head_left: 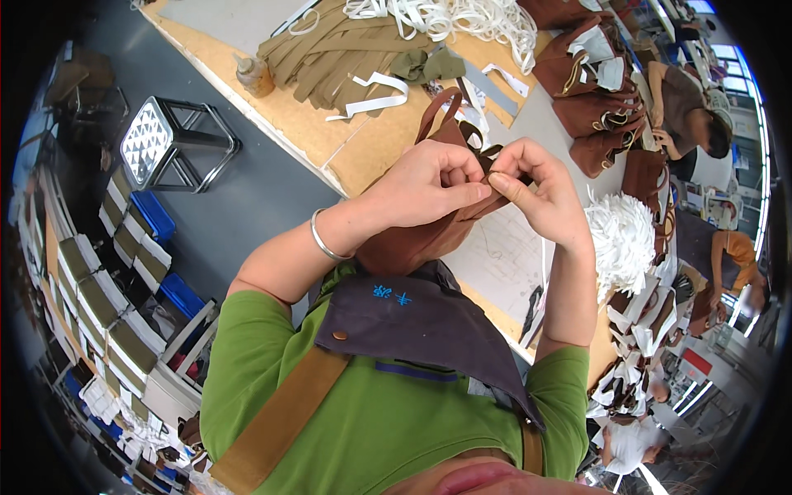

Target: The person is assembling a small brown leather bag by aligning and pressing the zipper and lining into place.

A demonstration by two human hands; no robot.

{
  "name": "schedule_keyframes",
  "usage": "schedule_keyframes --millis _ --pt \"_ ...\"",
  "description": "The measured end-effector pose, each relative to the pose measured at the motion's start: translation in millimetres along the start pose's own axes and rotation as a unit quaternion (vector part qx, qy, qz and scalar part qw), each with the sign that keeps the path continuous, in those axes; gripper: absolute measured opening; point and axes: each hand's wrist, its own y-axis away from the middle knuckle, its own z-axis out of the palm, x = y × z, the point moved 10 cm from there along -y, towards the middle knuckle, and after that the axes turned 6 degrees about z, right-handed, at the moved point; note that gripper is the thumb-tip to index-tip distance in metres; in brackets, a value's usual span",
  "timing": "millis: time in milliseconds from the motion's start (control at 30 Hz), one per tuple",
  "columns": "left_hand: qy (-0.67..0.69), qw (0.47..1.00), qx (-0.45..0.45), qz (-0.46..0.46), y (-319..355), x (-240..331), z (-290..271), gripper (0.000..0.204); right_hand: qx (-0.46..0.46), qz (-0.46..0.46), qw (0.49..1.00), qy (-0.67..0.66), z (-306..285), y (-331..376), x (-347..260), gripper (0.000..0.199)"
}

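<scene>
A brown fabric bag (pixel 410 248) stands against my front at the table's edge, its handle loop rising on the far side. My left hand (pixel 431 186) is closed at the bag's upper edge, thumb and curled fingers pinching it. Close beside it, my right hand (pixel 540 191) pinches the same edge between thumb and forefinger. The fingertips of both hands almost meet. A small dark strip shows between them, but its details are hidden by my fingers.
The table holds olive fabric strips (pixel 318 62), white tape (pixel 462 18), a small bottle (pixel 255 76) and a white strip pile (pixel 620 239). More brown bags (pixel 590 115) line the right. A metal stool (pixel 153 147) stands left. Several people work at the right.
</scene>
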Motion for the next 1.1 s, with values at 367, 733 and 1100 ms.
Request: schedule_keyframes --millis 367,733,1100 --pt "-0.032 0.998 0.002 0.05 1.5 5.6 0.2 0.013 -0.019 -0.004 1.0 -0.008 -0.9 -1.5 1.7 0.01" --pt "-0.497 0.858 -0.12 0.056 -9.8 6.2 -58.7 0.041 0.013 -0.055 0.995 0.087 -5.5 10.0 -14.6 0.006" --pt "-0.64 0.685 -0.117 0.327 -27.3 88.0 -19.4 0.024 0.078 -0.309 0.902 0.291 -29.4 50.4 -111.9 0.014"
